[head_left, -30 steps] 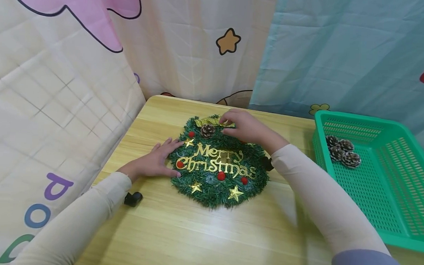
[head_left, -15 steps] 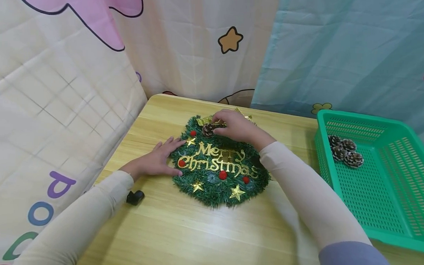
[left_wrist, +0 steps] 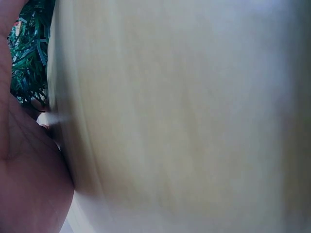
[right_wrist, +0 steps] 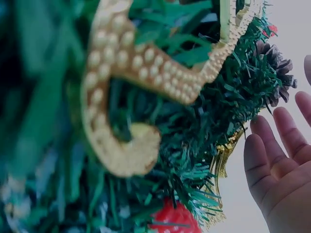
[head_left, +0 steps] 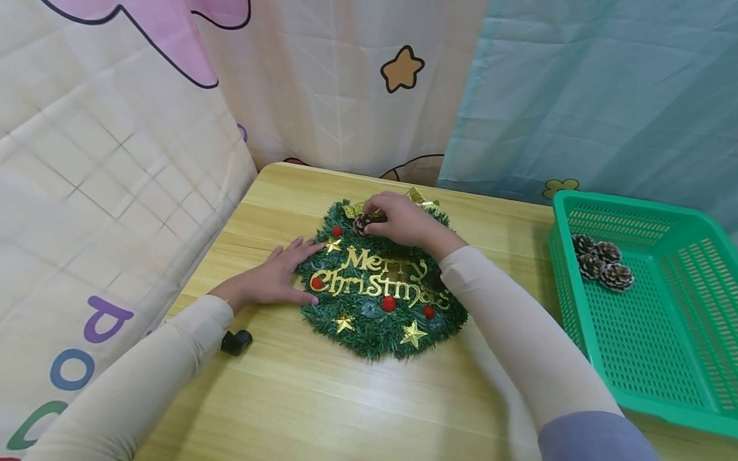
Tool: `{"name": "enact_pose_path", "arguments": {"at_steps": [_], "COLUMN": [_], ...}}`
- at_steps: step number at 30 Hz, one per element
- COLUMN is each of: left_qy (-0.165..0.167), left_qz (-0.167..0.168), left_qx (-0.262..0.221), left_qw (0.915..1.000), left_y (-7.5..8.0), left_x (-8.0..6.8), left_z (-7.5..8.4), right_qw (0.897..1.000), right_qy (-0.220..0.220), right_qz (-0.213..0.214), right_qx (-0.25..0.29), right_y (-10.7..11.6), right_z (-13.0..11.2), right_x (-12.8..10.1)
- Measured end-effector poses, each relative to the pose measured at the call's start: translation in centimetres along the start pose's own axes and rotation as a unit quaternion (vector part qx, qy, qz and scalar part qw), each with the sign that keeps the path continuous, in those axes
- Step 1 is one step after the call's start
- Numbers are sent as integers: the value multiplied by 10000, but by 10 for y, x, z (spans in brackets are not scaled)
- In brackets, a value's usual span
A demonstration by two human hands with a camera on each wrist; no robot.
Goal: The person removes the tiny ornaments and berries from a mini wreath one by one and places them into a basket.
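A green tinsel wreath (head_left: pixel 365 335) with gold "Merry Christmas" lettering (head_left: pixel 376 288) lies on the wooden table. Gold stars (head_left: pixel 413 334) and red balls (head_left: pixel 389 304) decorate it. My left hand (head_left: pixel 274 276) has its fingers spread at the wreath's left edge, fingertips and thumb on the greenery. At the top of the wreath, my right hand (head_left: pixel 406 221) pinches a brown pine cone (head_left: pixel 360 225) between thumb and forefinger. In the right wrist view the pine cone (right_wrist: pixel 279 73) sits against the tinsel, beside the other fingers (right_wrist: pixel 286 131). A gold bow (head_left: pixel 422 197) is partly hidden behind the right hand.
To the right stands a green plastic basket (head_left: pixel 662 397) with several pine cones (head_left: pixel 606 262) inside. A small black object (head_left: pixel 236 342) sits by my left wrist. Printed curtains (head_left: pixel 349 87) hang behind and to the left of the table (head_left: pixel 338 419).
My right hand has moved left from the gold bow to the pine cone, its fingers closing around it. More of the bow shows now. The left hand stays in place on the wreath.
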State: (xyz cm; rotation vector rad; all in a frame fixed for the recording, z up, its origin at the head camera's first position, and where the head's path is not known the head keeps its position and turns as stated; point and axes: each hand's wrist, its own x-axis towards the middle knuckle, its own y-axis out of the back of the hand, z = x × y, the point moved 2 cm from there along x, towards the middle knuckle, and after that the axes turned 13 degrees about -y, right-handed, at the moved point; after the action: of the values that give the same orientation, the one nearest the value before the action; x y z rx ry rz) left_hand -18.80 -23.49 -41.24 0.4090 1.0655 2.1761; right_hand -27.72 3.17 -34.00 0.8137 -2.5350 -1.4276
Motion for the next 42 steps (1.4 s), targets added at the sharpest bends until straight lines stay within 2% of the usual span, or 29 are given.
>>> {"name": "enact_pose_path", "arguments": {"at_steps": [9,21,33,42], "left_qy": [42,46,39,33], "left_qz": [-52,-52,-36,-54], "left_qx": [0,29,-12,-6], "left_qw": [10000,10000,10000,10000], "left_y": [0,0,2,2], "left_x": [1,1,0,0], "left_z": [0,1,2,3], "right_qw": [9998,9999,9995,9993], "right_qy": [-169,-122,-88,-100], "right_qz": [37,62,79,128], "right_qx": [46,-32,292,340], "right_y": [-6,-7,-4,-3], "right_z": [4,4,3,2], "right_x": [6,7,9,8]}}
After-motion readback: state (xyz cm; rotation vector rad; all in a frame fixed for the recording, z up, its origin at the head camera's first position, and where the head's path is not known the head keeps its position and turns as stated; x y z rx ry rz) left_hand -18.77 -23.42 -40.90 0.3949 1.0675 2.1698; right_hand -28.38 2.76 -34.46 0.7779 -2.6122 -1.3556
